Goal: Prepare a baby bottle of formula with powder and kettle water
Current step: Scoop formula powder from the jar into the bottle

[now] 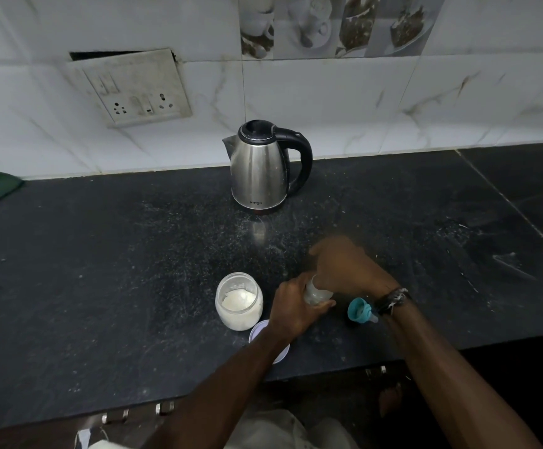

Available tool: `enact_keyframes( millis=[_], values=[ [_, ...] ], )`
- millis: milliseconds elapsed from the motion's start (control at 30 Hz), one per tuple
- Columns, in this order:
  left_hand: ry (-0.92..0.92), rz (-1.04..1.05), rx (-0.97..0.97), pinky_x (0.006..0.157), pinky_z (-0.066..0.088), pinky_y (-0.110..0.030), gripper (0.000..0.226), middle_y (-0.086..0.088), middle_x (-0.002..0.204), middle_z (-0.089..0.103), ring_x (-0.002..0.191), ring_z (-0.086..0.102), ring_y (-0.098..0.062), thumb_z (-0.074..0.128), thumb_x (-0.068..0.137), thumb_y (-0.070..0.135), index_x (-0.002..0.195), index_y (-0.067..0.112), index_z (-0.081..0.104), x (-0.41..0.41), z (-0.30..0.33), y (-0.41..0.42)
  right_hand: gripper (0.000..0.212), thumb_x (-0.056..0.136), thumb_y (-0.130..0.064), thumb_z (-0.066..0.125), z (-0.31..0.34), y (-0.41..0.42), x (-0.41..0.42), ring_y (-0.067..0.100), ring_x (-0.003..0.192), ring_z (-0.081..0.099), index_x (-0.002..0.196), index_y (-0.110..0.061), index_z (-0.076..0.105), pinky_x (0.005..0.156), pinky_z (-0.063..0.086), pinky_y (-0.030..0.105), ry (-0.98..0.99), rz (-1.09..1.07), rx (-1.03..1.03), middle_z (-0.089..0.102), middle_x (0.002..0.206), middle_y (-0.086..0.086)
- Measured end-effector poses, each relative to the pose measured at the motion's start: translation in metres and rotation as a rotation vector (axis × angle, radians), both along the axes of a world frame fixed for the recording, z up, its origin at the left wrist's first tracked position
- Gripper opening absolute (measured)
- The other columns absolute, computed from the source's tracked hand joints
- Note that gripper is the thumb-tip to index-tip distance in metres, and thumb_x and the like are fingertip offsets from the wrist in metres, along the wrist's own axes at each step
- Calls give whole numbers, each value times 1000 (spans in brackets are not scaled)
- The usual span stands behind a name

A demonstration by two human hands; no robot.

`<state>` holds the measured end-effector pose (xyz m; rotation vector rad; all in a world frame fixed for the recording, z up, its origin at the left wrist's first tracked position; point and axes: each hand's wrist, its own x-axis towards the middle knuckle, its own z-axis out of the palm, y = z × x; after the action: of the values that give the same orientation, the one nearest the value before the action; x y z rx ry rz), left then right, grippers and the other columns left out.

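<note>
Item: my left hand. Fingers curled round the lower part of the bottle, gripping it from the left side near the front of the counter.

Item: my right hand. Blurred; it sits over the top of the bottle with fingers bent downward. I cannot tell whether it grips the bottle's mouth or some small thing held there. A dark band with pale marks circles this wrist.

Item: bottle. Clear, uncapped; it looks upright between my two hands, just right of the jar. Contents too blurred to read.

Item: jar. Clear, open, with white powder in its lower part. Stands just left of my left hand.

Item: jar lid. Pale, round, lying flat on the counter beside the jar's base, partly hidden under my left forearm.

Item: bottle cap. Teal ring with the nipple, lying on its side on the counter just right of the bottle, beside my right wrist.

Item: kettle. Steel body, black lid and handle, standing upright at the back of the counter near the tiled wall, handle to the right, spout to the left; well apart from the bottle.

Item: green cloth. Far left, at the wall.

Item: switch plate. On the wall, upper left.
</note>
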<state>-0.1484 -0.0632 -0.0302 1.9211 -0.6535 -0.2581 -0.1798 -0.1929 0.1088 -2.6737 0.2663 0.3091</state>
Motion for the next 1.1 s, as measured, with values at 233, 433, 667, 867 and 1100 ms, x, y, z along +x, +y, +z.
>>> enact_keyframes(
  millis=[233, 433, 667, 867, 1100],
  values=[
    [1, 11, 4, 85, 57, -39, 56, 3, 106, 75, 96, 70, -10, 87, 68, 41, 116, 18, 67, 0, 0, 0, 27, 73, -22, 77, 6, 6, -2, 15, 128, 40, 53, -25, 58, 99, 33, 46, -1, 24, -47, 60, 111, -12],
    [-3, 3, 11, 87, 57, -39, 59, 3, 108, 75, 98, 70, -9, 83, 68, 46, 117, 18, 67, 0, 1, 0, 28, 71, -21, 77, 4, 5, -2, 12, 124, 45, 51, -25, 58, 101, 36, 48, -16, 51, -58, 61, 96, -17],
    [-5, 10, 16, 88, 56, -39, 56, 1, 108, 75, 98, 70, -11, 88, 70, 37, 118, 16, 67, -1, 3, 0, 17, 73, -23, 76, 7, 7, -4, 16, 127, 38, 61, -23, 65, 100, 33, 44, -16, 19, -129, 58, 122, -9],
    [9, 25, 23, 87, 57, -37, 56, 3, 107, 75, 97, 70, -9, 89, 68, 36, 118, 19, 68, -4, 6, 1, 10, 74, -21, 75, -1, 9, -4, 17, 123, 41, 67, -19, 69, 96, 34, 41, -17, -3, -173, 60, 118, -6],
    [1, 22, 40, 89, 56, -39, 61, 2, 111, 74, 101, 70, -11, 89, 68, 36, 122, 19, 66, -4, 8, 2, 17, 72, -30, 77, 7, 0, -9, 17, 120, 42, 64, -19, 65, 88, 30, 39, -54, -28, -216, 61, 105, -5]
  ],
)
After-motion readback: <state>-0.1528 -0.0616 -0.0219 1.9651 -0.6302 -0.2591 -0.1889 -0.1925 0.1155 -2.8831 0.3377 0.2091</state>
